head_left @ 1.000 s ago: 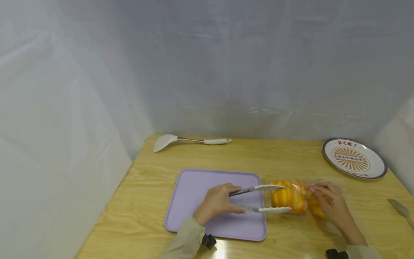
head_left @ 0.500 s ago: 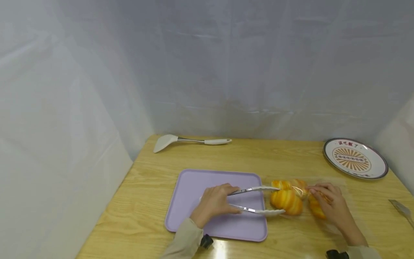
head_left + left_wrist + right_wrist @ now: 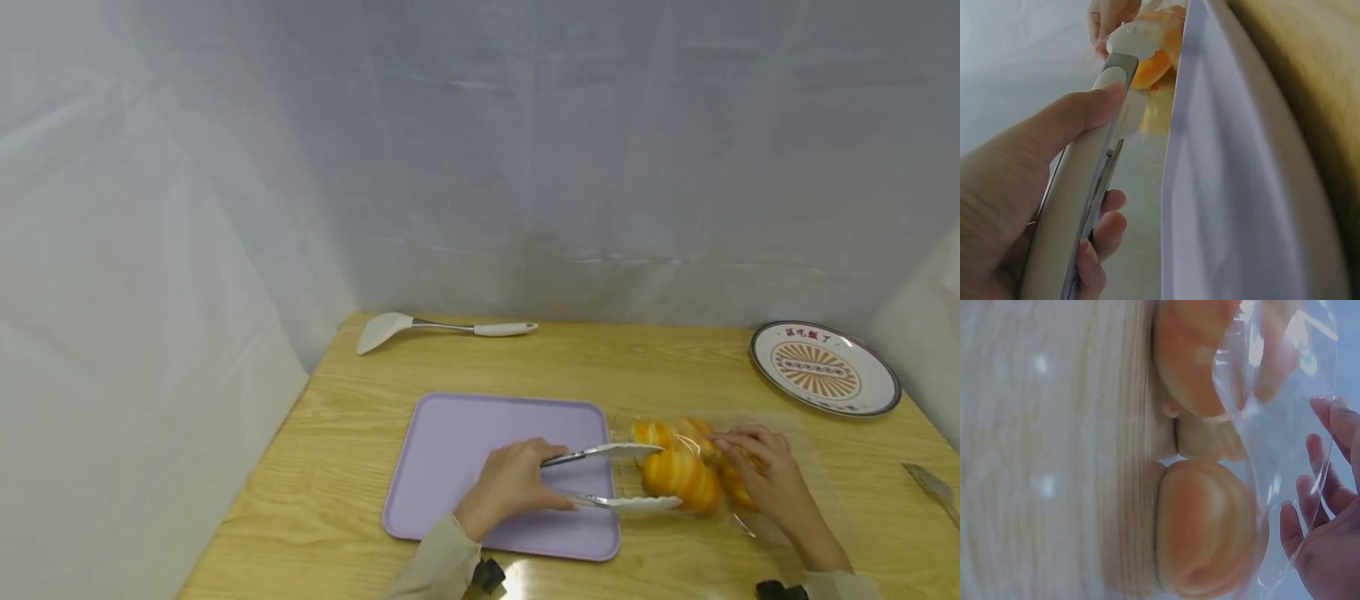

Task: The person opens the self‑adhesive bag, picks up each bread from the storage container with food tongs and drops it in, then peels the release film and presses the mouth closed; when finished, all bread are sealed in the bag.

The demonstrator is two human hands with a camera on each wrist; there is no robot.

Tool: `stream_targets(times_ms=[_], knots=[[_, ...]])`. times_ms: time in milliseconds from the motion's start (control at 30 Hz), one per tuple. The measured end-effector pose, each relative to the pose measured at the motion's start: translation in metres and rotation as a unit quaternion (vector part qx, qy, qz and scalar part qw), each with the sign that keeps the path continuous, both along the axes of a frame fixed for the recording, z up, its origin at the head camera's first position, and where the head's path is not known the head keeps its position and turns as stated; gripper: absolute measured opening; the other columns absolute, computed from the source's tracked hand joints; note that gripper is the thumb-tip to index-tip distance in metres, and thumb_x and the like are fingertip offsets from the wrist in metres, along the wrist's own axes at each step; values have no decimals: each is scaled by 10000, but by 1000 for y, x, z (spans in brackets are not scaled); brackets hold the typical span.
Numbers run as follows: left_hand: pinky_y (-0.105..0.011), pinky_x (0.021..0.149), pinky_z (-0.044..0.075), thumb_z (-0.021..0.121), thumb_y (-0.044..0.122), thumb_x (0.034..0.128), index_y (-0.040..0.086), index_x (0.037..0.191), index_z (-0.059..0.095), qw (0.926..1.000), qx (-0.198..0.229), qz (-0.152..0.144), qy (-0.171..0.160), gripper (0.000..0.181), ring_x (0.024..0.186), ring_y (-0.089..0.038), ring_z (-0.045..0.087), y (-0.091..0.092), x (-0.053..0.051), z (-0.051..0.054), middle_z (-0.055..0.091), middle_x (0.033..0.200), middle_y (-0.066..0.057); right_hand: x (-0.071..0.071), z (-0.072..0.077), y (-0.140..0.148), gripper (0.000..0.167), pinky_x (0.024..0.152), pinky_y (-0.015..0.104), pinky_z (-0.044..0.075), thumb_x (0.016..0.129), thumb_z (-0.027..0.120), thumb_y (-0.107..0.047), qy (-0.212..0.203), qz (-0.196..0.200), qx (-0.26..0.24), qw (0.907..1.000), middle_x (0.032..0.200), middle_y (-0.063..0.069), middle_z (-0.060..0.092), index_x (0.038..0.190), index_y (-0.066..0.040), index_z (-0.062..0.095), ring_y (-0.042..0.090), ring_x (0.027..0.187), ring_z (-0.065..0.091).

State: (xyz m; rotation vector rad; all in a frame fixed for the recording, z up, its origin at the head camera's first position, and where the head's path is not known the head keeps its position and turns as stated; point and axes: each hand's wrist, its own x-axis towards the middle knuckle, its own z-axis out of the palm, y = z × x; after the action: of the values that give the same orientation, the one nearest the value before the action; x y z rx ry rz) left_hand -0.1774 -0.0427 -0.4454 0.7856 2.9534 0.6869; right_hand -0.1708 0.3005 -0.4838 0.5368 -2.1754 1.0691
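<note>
In the head view my left hand [image 3: 513,483] holds kitchen tongs [image 3: 622,451] with metal arms and white tips. The tongs' tips are spread and reach to the front bread roll [image 3: 682,481]; whether they touch it I cannot tell. My right hand [image 3: 772,471] pinches the edge of a clear plastic bag [image 3: 1282,431], raised over the bread. Several golden-brown rolls lie in or under the film, among them a rounded roll [image 3: 1207,531] in the right wrist view. The left wrist view shows my thumb and fingers around the tongs' white handle [image 3: 1063,200].
A lilac tray [image 3: 480,417] lies beneath my left hand, left of the bread. At the back left rests a white-headed turner [image 3: 386,330]. A patterned plate [image 3: 825,368] stands at the back right, and another utensil [image 3: 930,483] lies at the right edge.
The tongs drew slightly left, then came right and toward the front again. The front roll has shifted right and nearer to me. My right hand stays in place on the bag.
</note>
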Motion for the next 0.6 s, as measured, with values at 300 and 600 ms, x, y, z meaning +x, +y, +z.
stream_targets(times_ms=[300, 600], knots=[[-188, 582, 477, 885, 471, 607, 245, 1230, 679, 9930, -628, -258, 963, 694, 831, -86, 679, -10, -7, 6, 714, 1058, 93, 3, 5, -2, 82, 878, 120, 258, 882, 627, 62, -94, -37, 46, 9999, 1043, -312, 516, 895, 62, 708, -87, 1022, 397], [-118, 504, 397, 873, 467, 633, 248, 1199, 691, 9774, -765, -654, 1859, 634, 809, -62, 693, -13, -16, 10, 720, 1067, 112, 5, 6, -3, 99, 879, 105, 257, 874, 621, 90, -203, -125, 67, 9997, 1050, -319, 506, 904, 59, 710, -91, 1026, 389]])
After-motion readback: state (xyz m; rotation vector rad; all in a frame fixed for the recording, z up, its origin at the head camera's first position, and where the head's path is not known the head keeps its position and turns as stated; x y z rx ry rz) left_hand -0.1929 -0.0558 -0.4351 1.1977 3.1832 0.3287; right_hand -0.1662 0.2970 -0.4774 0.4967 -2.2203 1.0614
